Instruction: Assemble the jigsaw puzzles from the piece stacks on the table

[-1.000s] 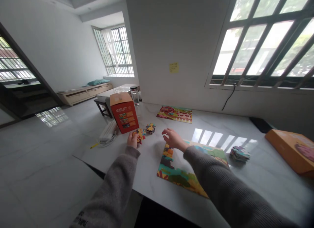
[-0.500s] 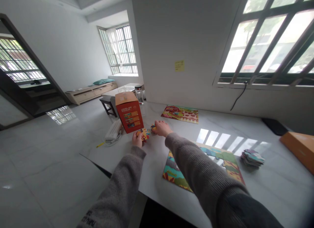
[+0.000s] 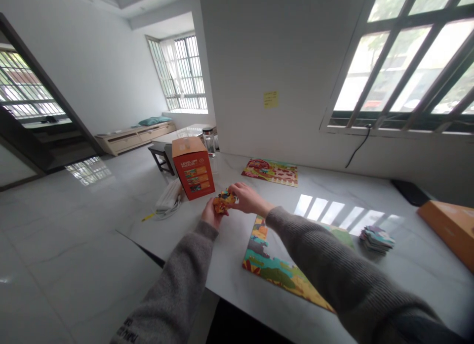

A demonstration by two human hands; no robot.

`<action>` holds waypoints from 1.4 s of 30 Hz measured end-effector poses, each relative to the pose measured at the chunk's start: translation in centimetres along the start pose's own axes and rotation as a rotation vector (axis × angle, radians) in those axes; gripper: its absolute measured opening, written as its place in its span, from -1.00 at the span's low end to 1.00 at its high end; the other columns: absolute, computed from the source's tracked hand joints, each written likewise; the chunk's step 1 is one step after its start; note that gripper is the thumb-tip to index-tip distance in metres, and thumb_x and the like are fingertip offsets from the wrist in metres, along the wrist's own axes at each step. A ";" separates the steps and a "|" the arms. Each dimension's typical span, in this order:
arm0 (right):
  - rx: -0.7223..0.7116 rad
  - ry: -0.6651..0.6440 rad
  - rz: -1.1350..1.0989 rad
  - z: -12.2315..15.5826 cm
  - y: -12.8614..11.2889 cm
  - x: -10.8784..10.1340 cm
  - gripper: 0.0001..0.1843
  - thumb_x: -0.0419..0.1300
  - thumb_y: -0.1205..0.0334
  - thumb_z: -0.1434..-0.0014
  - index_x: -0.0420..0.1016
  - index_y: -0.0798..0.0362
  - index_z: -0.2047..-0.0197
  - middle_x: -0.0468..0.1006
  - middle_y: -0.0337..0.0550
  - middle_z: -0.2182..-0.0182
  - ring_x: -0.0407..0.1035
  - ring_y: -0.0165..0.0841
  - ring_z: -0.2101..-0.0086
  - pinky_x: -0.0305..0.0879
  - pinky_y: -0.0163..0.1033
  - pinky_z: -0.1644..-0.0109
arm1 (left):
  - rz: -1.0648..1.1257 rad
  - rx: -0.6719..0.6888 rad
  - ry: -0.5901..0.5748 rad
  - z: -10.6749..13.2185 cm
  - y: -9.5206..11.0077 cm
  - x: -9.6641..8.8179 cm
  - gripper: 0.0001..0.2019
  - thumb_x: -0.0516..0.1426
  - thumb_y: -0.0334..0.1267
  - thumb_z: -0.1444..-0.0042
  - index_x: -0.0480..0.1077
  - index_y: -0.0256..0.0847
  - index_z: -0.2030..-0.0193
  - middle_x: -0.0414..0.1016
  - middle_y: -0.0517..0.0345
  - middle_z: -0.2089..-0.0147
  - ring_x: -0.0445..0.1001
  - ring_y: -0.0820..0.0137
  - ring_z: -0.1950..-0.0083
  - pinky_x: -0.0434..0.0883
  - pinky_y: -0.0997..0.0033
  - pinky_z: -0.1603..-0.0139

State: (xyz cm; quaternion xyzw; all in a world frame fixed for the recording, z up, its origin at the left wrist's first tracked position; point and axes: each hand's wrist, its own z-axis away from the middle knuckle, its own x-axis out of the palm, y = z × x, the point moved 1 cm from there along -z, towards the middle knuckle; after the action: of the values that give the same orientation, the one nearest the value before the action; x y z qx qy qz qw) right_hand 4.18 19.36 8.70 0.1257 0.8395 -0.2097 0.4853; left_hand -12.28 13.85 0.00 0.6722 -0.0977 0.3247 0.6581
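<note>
My left hand [image 3: 212, 213] is closed around several colourful puzzle pieces [image 3: 222, 203], mostly orange and yellow. My right hand [image 3: 245, 196] is closed at the right side of these pieces, its fingertips pinching a puzzle piece; the exact outline is too small to make out. A partly assembled jigsaw puzzle [image 3: 266, 262] with animals, water and bushes lies on the white table, partly covered by my right forearm. Behind my hands stands a red puzzle box [image 3: 193, 171]. Farther back, by the wall, lies an assembled farm puzzle [image 3: 272, 171].
A stack of puzzle pieces [image 3: 376, 240] sits on the right of the table [image 3: 227, 270]. Beyond it are an orange box [image 3: 450, 230] and a dark flat object [image 3: 410, 192]. At left, a white power strip [image 3: 169, 196] with cable lies near the edge. A glass bottle [image 3: 209, 144] stands behind the red box.
My hands have come together: the right hand, earlier apart with a piece, is now against the pieces in the left. My right forearm has shifted, uncovering more of the puzzle's left side.
</note>
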 end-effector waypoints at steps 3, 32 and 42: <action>-0.082 0.008 -0.090 0.9 -1.1 0.9 -0.56 0.42 0.13 -0.10 0.40 0.03 0.02 0.45 -0.03 0.09 0.33 -0.22 0.09 0.29 -0.19 0.04 | -0.069 0.025 -0.026 0.5 -0.2 0.5 -0.66 0.22 -0.05 -0.08 0.33 -0.26 0.16 0.55 0.07 0.33 0.52 0.36 0.44 0.41 0.48 0.60; 0.171 -0.040 -0.360 4.7 1.6 4.2 -0.69 0.22 0.37 -0.17 0.43 0.07 -0.01 0.56 -0.09 0.14 0.43 -0.28 0.17 0.31 -0.23 0.07 | -0.725 0.402 -0.088 2.4 0.3 -0.7 -0.63 0.32 -0.43 0.25 0.53 -0.12 0.21 0.51 0.14 0.28 0.43 0.33 0.28 0.43 0.39 0.16; 0.200 -0.075 -0.414 5.1 1.2 3.3 -0.74 0.24 0.37 -0.15 0.42 0.07 0.06 0.58 -0.16 0.25 0.43 -0.32 0.26 0.33 -0.24 0.15 | -0.991 0.453 -0.163 3.0 0.6 -0.1 -0.79 0.32 -0.38 0.12 0.55 -0.09 0.28 0.50 0.18 0.35 0.42 0.33 0.32 0.37 0.42 0.21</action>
State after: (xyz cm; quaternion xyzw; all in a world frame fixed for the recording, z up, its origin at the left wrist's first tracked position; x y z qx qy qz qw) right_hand 6.94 18.05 3.28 -0.0097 0.8038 -0.3912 0.4480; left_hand -11.79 10.89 0.63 0.7854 0.2522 -0.0642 0.5616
